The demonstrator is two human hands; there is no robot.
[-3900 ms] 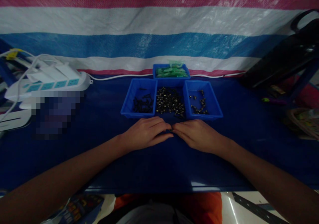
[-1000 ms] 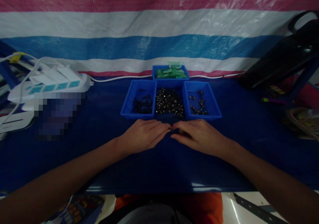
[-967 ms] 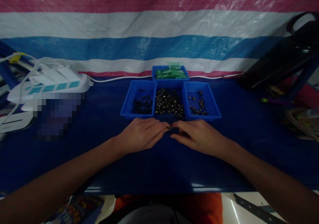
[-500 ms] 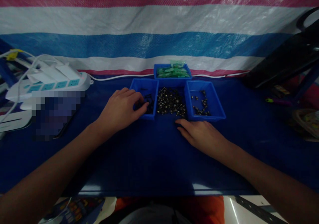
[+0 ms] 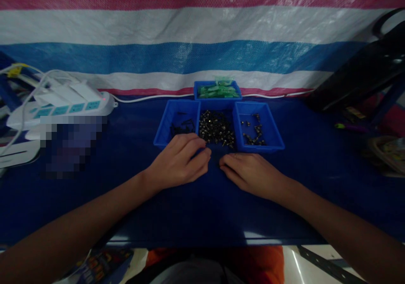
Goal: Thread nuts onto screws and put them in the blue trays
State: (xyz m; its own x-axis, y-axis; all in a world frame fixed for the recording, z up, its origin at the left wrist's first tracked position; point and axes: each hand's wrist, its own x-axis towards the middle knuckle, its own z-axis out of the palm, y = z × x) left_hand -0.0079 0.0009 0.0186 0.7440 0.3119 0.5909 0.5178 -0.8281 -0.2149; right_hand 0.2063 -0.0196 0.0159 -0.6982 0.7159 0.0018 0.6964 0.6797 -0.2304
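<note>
My left hand is back at the front of the trays. Half a second ago it was reaching into the left tray, the one with the black bits, and now it sits curled over that tray's near edge with the fingers tucked in toward the right hand. The grip looks narrow and pinched, like it's carrying one of those black pieces, but the thing itself is hidden under my fingers, so I can't tell for sure.

My right hand has barely moved. It's lying low on the worktop at about 3 o'clock from the left hand, fingertips pointing in at 9 o'clock. They're close together and nearly flat, with a little dark speck just in front of them. Whether it's pinching that or only touching it is too small and dim to make out.

So the hands are near each other again, right in front of the middle tray full of shiny metal parts, much like a second ago. My read: I fetched a fresh black piece and brought it to whatever the right hand keeps there.

The right tray with a few pieces, the green stuff at 12 o'clock and the power strip off at 10 o'clock are untouched.
</note>
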